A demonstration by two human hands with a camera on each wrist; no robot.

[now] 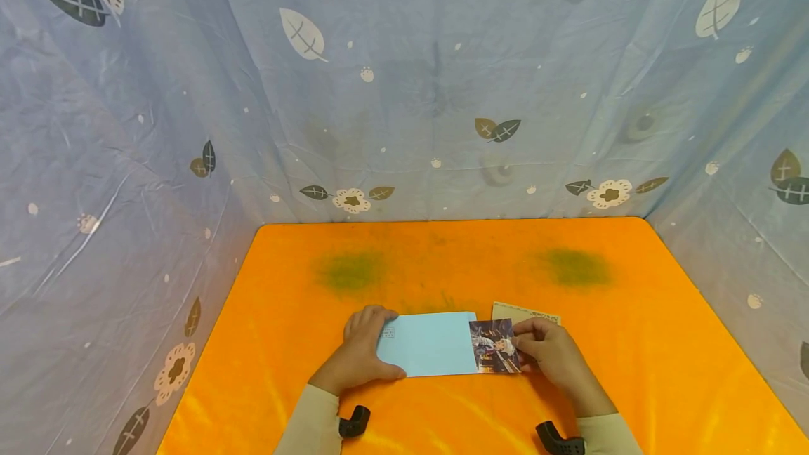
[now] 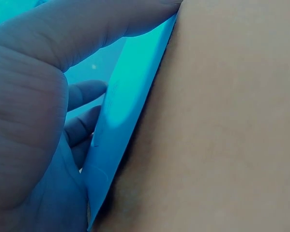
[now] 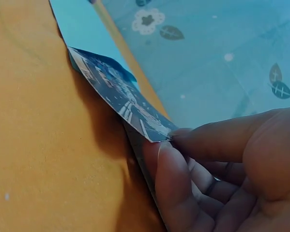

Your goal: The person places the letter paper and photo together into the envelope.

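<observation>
A light blue envelope [image 1: 430, 344] lies lengthwise near the front of the table, small dark print at its left end. My left hand [image 1: 363, 350] grips that end, thumb at the near edge and fingers at the far edge; the left wrist view shows the envelope [image 2: 125, 92] between thumb and fingers. From the envelope's right end sticks out a dark illustrated picture card [image 1: 493, 346], its left part hidden inside. My right hand [image 1: 550, 357] pinches the card's right edge between thumb and finger. In the right wrist view the card [image 3: 120, 96] bends slightly, raised off the table.
A tan, kraft-coloured paper piece [image 1: 521, 312] with a patterned border lies behind the card and right hand, partly covered. The orange tabletop [image 1: 442, 258] bears two dark green smudges. Blue leaf-print curtains [image 1: 436, 90] enclose the back and sides. Black wrist mounts [image 1: 355, 421] sit below both hands.
</observation>
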